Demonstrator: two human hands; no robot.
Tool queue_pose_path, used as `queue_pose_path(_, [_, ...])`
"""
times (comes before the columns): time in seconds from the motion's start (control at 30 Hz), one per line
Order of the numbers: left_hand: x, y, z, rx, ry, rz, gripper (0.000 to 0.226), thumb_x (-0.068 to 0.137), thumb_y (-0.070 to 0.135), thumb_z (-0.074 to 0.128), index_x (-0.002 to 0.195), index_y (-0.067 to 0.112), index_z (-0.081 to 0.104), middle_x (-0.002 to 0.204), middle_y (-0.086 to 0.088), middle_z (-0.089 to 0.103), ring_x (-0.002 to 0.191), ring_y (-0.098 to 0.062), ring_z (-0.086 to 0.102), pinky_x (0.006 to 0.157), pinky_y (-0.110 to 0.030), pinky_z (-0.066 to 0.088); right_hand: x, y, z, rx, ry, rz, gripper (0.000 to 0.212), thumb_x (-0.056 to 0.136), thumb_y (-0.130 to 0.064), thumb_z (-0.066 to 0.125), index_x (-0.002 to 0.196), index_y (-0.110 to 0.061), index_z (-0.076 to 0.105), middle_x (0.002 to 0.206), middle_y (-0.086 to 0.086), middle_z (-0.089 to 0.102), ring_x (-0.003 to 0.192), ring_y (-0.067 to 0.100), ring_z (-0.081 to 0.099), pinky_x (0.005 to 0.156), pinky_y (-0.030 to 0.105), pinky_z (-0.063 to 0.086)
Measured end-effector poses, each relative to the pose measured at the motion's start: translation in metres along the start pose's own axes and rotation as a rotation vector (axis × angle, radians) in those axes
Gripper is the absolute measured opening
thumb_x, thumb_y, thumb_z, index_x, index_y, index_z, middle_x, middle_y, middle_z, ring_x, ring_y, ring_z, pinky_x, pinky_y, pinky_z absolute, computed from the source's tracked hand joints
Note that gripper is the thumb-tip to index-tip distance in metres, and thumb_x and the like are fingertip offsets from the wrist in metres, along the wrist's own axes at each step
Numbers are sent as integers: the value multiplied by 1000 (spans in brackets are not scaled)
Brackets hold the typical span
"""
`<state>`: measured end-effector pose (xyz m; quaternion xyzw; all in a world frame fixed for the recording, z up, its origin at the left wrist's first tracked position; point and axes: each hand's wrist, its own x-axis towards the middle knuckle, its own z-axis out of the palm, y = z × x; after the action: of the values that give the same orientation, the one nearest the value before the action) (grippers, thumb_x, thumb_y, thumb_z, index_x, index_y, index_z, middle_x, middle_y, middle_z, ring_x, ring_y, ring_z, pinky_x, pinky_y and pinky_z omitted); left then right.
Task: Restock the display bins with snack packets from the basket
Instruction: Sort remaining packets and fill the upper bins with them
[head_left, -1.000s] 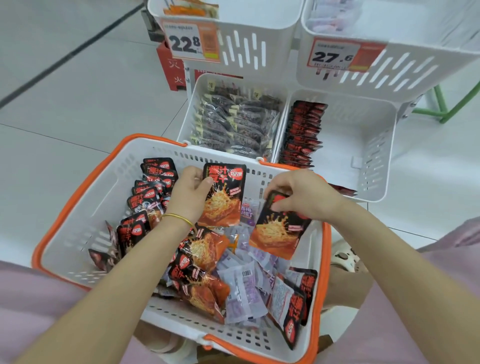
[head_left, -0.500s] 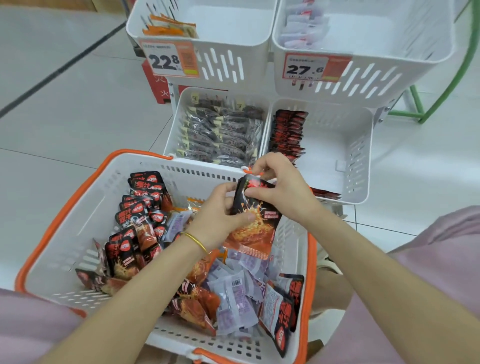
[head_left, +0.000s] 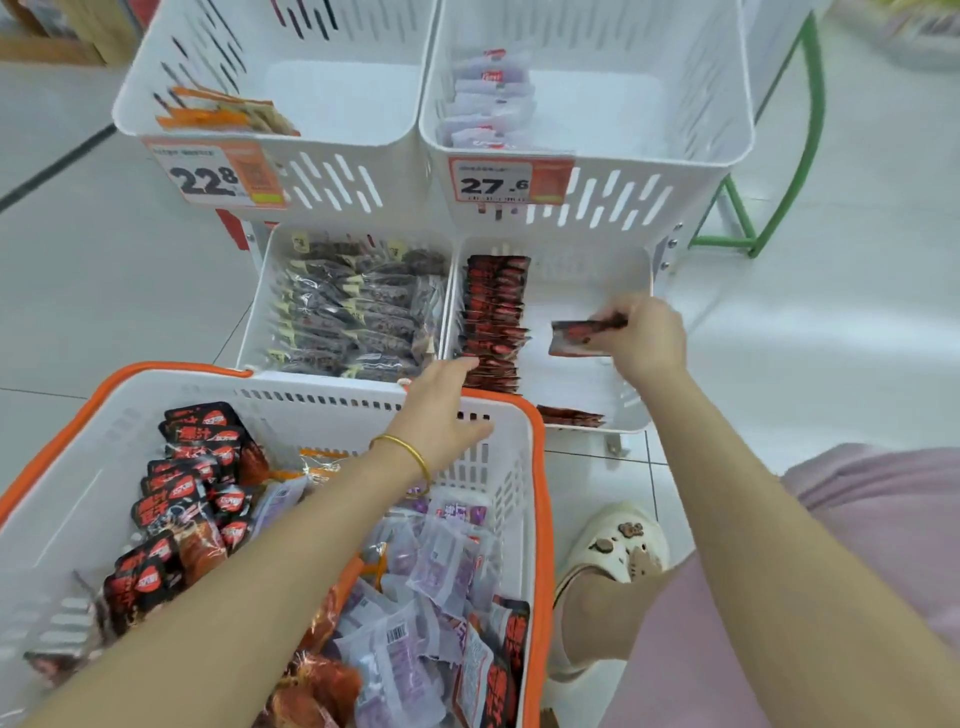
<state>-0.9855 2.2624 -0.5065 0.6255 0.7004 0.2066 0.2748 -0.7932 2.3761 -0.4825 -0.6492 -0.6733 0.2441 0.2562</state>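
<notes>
Nearest you, the white basket (head_left: 540, 493) with its orange rim sits low in the view and is loaded with loose stock. Black-and-red packets (head_left: 192, 467) stand along its left side, pale purple packets (head_left: 436, 566) are heaped at the right, and some orange ones (head_left: 322, 686) lie at the near edge. Your cream shoe (head_left: 618, 545) is on the floor just right of the basket.

Your left hand (head_left: 441, 410), a gold bangle (head_left: 405, 452) on the wrist, stretches over the basket's far rim with the fingers straight. It holds nothing. The fingertips reach the near end of the row of red-and-black packets (head_left: 493, 322), and you cannot tell whether they touch it. That row stands on edge along the left wall of the lower right bin (head_left: 566, 384).

Your right hand (head_left: 644, 338) hangs over the bare right part of that same bin and pinches a red-and-black snack packet (head_left: 576, 338) between thumb and curled fingers. The packet lies roughly flat, points left and is blurred. One more packet (head_left: 569, 415) lies at the bin's front edge.

The lower left bin (head_left: 257, 322) beside it is packed with dark packets (head_left: 358, 317).

Farther back, the upper left bin (head_left: 337, 93) holds a few orange packets (head_left: 223, 111) behind a 22.8 price tag (head_left: 215, 176). The upper right bin (head_left: 623, 104) has a short row of pale packets (head_left: 488, 98) behind a 27.6 tag (head_left: 511, 179).
</notes>
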Motion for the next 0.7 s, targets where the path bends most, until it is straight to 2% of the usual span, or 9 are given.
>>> queue_pose_path(0.13, [-9,-14,9,-20,9,7,65,88,16,62,143,18,29,145,-2,29,136,-16,26,109,-23,21,3,42,60,90,-97,124,23,81,9,56,92,-5,71,100,12,69,96,29,62,77,29,46])
queue_pose_path(0.23, [-16,-26,6,-62,54,10,60,86,11,62,140,19,35,140,0,35,133,-15,31,110,-26,25,2,60,78,83,-234,181,33,82,12,43,93,-6,68,104,12,67,96,28,59,71,24,40])
queue_pose_path(0.3, [-21,-35,5,-93,67,-11,58,86,8,62,138,20,39,138,0,36,130,-15,35,111,-29,28,4,63,80,49,-312,185,35,82,8,37,92,-9,66,107,13,65,90,25,55,72,25,40])
queue_pose_path(0.37, [-28,-44,5,-97,66,-34,56,86,7,61,137,19,40,136,0,37,126,-14,38,110,-31,32,6,62,78,41,-342,199,35,84,4,34,92,-13,64,111,12,63,91,24,53,77,28,44])
queue_pose_path(0.47, [-40,-51,0,-123,56,-76,55,87,10,62,136,21,41,135,3,36,115,-7,38,105,-29,36,-1,55,68,37,-288,212,42,84,4,33,106,-13,64,119,10,61,100,25,55,86,32,46])
queue_pose_path(0.57, [-56,-60,-12,-129,61,-102,49,88,11,61,134,19,44,135,1,38,118,-8,40,102,-24,36,-23,27,58,47,-84,88,44,83,7,35,110,-12,63,119,6,63,109,26,56,91,33,44])
queue_pose_path(0.63, [-68,-70,-19,-117,65,-115,45,89,10,60,131,17,47,132,-1,42,123,-12,41,99,-22,35,-45,-6,52,115,19,-93,39,82,7,38,104,-12,64,110,3,66,103,24,59,89,35,47])
queue_pose_path(0.7, [-80,-82,-24,-112,68,-146,43,89,9,59,129,17,49,131,-1,44,125,-12,41,97,-20,35,-69,-39,53,163,-32,-267,34,81,4,41,98,-14,64,101,1,66,95,21,60,83,35,49])
